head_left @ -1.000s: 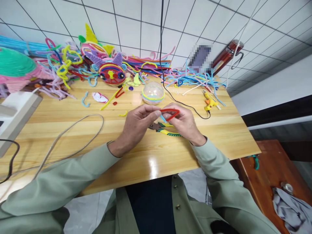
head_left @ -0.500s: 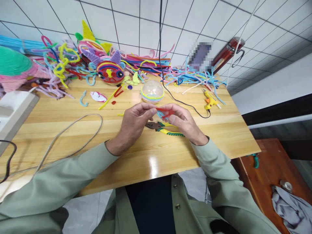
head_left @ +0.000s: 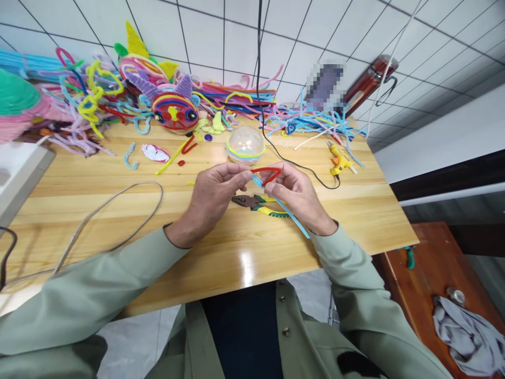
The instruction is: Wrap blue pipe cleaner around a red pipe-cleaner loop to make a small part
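Between my hands is a red pipe cleaner (head_left: 272, 170) bent into a pointed loop, together with a light blue pipe cleaner (head_left: 292, 216) whose end slants down to the right. My left hand (head_left: 219, 196) pinches the left ends where red and blue meet. Fingers of my right hand (head_left: 300, 195) are closed on the right part of the red loop, by the blue one. Under the hands lie pliers (head_left: 260, 205) with yellow and green handles. A clear dome (head_left: 245, 143) with a yellow and blue rim sits just beyond them.
Colourful pipe cleaners (head_left: 311, 121) and a decorated round face (head_left: 175, 113) line the wall. A yellow glue gun (head_left: 340, 160) lies right, its black cord running past the dome. A grey cable (head_left: 84, 226) loops at left; a red flask (head_left: 369, 87) leans at back right.
The red loop has opened into a clearer shape, and the blue pipe cleaner's long end now shows below my right hand. The whole view has shifted slightly.
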### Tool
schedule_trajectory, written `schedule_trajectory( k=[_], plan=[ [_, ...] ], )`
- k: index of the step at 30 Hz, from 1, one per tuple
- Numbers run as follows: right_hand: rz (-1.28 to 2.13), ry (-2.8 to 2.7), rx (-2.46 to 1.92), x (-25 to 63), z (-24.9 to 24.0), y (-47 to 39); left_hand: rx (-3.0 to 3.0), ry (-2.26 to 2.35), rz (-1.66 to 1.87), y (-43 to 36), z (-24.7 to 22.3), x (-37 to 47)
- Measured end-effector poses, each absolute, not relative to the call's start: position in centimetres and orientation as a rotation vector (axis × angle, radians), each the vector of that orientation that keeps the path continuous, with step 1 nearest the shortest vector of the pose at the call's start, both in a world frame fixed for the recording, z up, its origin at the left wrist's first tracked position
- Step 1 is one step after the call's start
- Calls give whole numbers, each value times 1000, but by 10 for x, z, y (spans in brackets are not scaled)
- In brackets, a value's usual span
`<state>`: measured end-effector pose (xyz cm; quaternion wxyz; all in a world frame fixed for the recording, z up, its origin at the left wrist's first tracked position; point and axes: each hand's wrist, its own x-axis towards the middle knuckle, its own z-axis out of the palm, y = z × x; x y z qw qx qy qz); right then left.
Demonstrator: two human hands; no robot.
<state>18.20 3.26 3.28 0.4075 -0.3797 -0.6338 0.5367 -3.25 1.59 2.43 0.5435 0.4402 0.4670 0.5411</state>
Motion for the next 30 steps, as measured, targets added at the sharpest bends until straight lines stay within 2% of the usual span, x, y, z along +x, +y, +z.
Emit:
schedule_trajectory(
  k=[23, 30],
  plan=[
    [1336, -1610, -1070, 180, 29, 36, 1059, 1152, 1242, 18, 20, -33],
    [1264, -1564, -1040, 178, 22, 35, 999, 988, 1252, 16, 16, -29]
  ],
)
